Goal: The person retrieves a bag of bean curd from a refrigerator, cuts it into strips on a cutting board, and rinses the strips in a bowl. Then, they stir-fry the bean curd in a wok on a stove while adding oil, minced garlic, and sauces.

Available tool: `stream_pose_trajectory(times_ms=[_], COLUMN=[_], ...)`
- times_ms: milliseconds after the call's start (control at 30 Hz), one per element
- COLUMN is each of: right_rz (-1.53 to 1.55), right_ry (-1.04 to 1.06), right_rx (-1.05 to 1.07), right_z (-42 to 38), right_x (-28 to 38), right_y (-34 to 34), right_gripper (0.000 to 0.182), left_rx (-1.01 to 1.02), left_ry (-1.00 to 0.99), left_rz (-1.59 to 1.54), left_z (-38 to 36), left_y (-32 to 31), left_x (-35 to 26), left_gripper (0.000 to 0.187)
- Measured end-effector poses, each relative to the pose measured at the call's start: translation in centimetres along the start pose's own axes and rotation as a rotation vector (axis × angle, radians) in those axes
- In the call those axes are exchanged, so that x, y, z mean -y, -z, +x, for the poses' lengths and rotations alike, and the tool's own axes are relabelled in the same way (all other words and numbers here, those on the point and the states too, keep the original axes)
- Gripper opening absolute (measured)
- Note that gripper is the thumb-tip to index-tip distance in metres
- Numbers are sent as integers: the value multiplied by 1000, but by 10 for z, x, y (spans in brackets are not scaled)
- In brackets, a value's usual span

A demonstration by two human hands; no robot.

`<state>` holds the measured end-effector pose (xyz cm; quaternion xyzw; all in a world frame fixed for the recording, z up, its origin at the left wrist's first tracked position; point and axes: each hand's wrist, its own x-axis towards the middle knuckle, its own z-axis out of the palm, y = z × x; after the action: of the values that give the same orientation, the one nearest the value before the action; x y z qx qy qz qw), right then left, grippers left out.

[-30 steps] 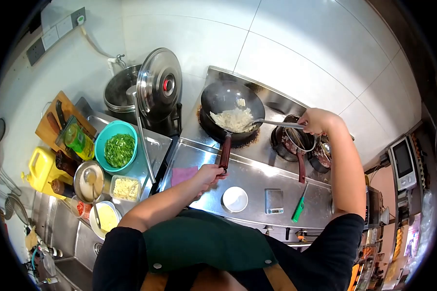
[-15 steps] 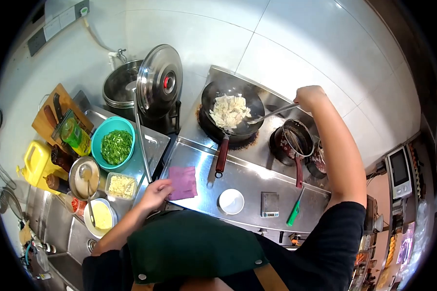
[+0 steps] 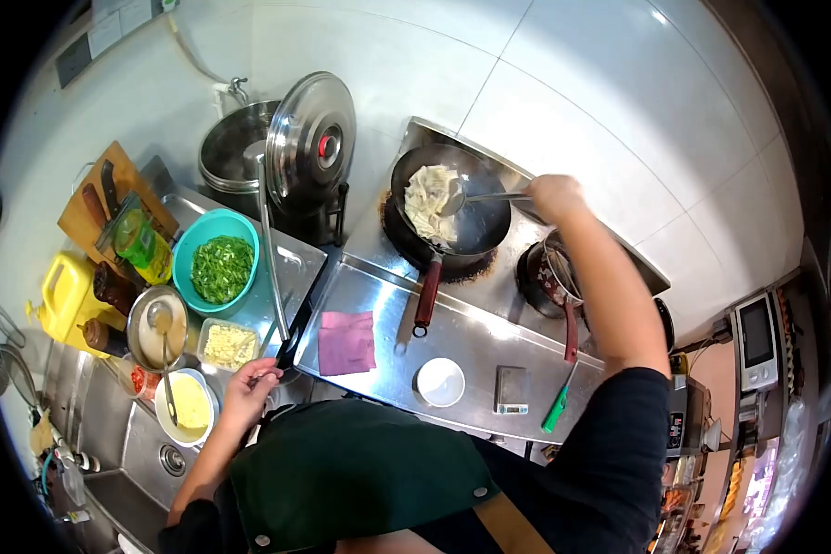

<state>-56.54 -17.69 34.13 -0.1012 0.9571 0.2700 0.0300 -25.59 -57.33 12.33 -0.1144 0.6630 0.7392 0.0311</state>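
Observation:
A black wok (image 3: 475,226) with pale sliced food (image 3: 427,196) sits on the burner, its red-brown handle (image 3: 427,295) pointing toward me. My right hand (image 3: 554,196) is closed on the metal ladle (image 3: 475,197), whose bowl rests in the food. My left hand (image 3: 247,392) is low at the counter's front edge. It is beside a tub of minced garlic (image 3: 229,344) and the dark lower end of a long utensil (image 3: 289,343). Its fingers are curled there, and I cannot tell whether they hold anything.
On the steel counter lie a pink cloth (image 3: 346,340), a white dish (image 3: 440,380), a small scale (image 3: 511,390) and a green-handled tool (image 3: 556,409). At left stand a teal bowl of chopped greens (image 3: 217,268), a yellow-filled bowl (image 3: 187,406) and a big lidded pot (image 3: 309,143). A saucepan (image 3: 547,272) stands right of the wok.
My left hand let go of the wok handle and moved left and down to the counter's front edge. My right hand swung the ladle further over the wok, pushing the food to its left side.

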Motion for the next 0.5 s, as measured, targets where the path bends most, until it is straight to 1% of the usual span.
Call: stream_pose_trajectory(times_ms=[33,100,133,200,233,300,333,367,433,467,500], right_rz=[-15,-69,20,172,172,444,491,460,507,509,605], right_ry=[11,109,59,-21,-21,-15,-27,28,10,19,-28], right_rx=[90,276,355,513,515,605,572,557,396,395,408], right_z=[-3,-9,0,-1,1,4,1,8,15,21,26], right_x=[-12,-30,-44,-52,-49,-36,-19,-4,9,6,-6], right_y=[15,50,49,59,54,41,35,22,2,-5,-12], right_gripper=[24,27,29,31,31,30,29,31,32,32,33], left_rx=[4,-23,-23,-19,-16,-6,3,-2,13,4,11], left_ry=[8,42,44,47,53,42,25,30,27,28,21], left_rz=[0,14,43,36,27,58,88,87,89,92,104], left_z=[-1,-2,-3,-3,-3,-1,-1,-1,-1,-2,-4], left_y=[0,1,0,-1,-2,-2,-2,-3,-5,-4,-3], left_x=[0,-2,-3,-2,0,3,4,3,0,-3,-6], left_gripper=[26,25,25,25,25,25,25,25,25,25,25])
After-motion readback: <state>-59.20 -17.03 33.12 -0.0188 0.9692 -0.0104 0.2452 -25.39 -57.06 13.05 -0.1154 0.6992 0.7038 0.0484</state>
